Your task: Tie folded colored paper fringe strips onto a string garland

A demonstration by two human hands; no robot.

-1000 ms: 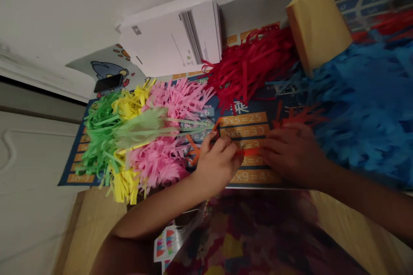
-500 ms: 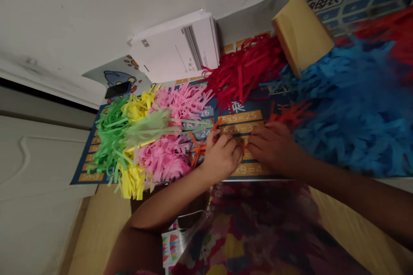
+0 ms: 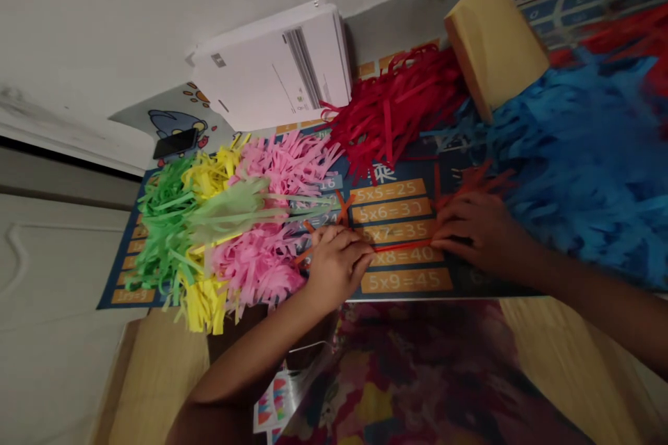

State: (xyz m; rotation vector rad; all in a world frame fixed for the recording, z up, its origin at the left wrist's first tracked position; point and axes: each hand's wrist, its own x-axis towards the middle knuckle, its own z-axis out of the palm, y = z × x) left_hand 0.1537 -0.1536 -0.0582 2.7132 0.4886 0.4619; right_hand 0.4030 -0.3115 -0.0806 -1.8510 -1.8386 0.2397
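Between my two hands stretches a thin red-orange paper strip (image 3: 401, 246), taut just above the printed mat (image 3: 407, 281). My left hand (image 3: 337, 264) pinches its left end, fingers closed. My right hand (image 3: 474, 236) pinches the other end, thumb against fingertips. Orange paper strips (image 3: 344, 205) lie beside and behind my left hand. Behind my right hand is a small heap of orange-red shreds (image 3: 483, 181). Left of my left hand lie pink paper shreds (image 3: 261, 261). A big heap of blue shreds (image 3: 584, 167) spreads right of my right hand.
Green shreds (image 3: 161, 215), yellow shreds (image 3: 206, 295) and dark red shreds (image 3: 396, 108) also lie on the mat. A white box (image 3: 271, 69) leans against the wall, near a dark phone (image 3: 176, 144). A folded yellow card piece (image 3: 498, 42) stands at the back right.
My hands have moved apart, left hand leftward and right hand rightward. The red-orange strip now shows stretched between them. The view has shifted slightly.
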